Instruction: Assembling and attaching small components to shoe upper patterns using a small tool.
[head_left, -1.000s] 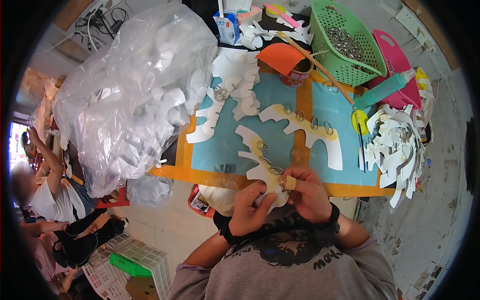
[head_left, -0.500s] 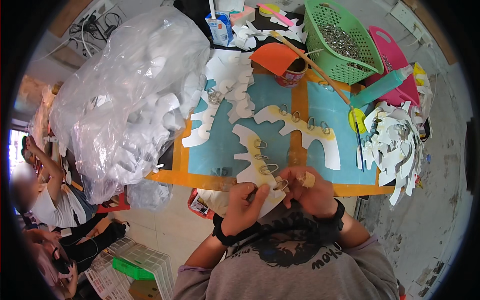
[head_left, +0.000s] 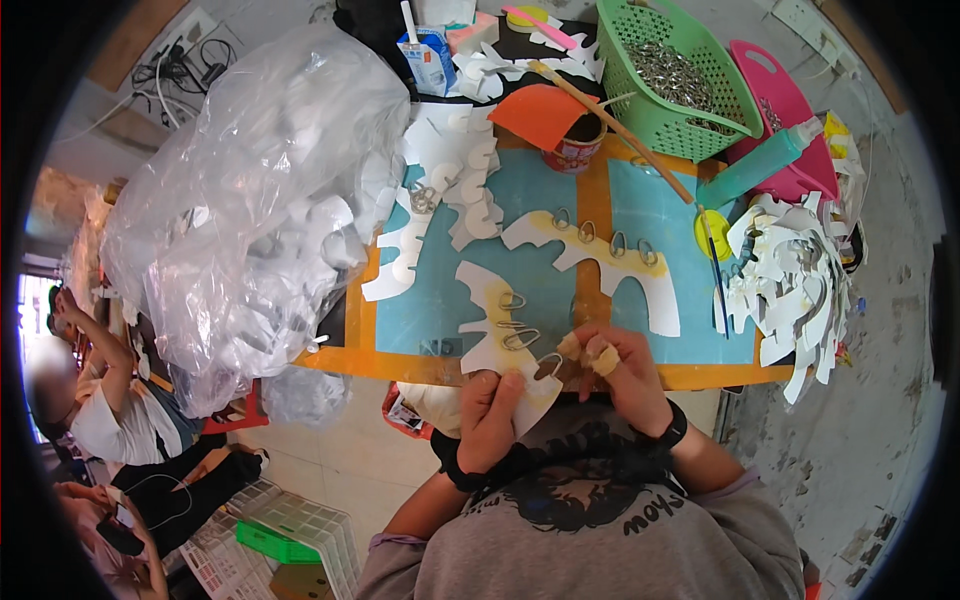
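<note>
My left hand point(head_left: 488, 415) pinches the lower end of a white notched card piece point(head_left: 482, 352) between thumb and fingers, above my lap at the table's near edge. Several wire loops point(head_left: 521, 338) stand along its right edge, over yellowish glue-like stains. My right hand point(head_left: 630, 385) is just right of the piece, apart from it, with fingers loosely bent and tan wraps on two fingertips. I see nothing held in it. Farther off, a second white card piece point(head_left: 640, 268) with similar wire loops lies flat on the blue table top point(head_left: 540, 190).
A large clear plastic bag point(head_left: 250, 170) of white pieces fills the left. Behind are a green basket point(head_left: 625, 85) of metal parts, a pink basket point(head_left: 755, 70), a teal bottle point(head_left: 755, 170) and a stick point(head_left: 640, 140) across a tub. Cut white pieces point(head_left: 790, 270) heap at right.
My right hand has come away from the card piece's looped edge, moving slightly right and up. My left hand still grips the piece, which has shifted a little left and down.
</note>
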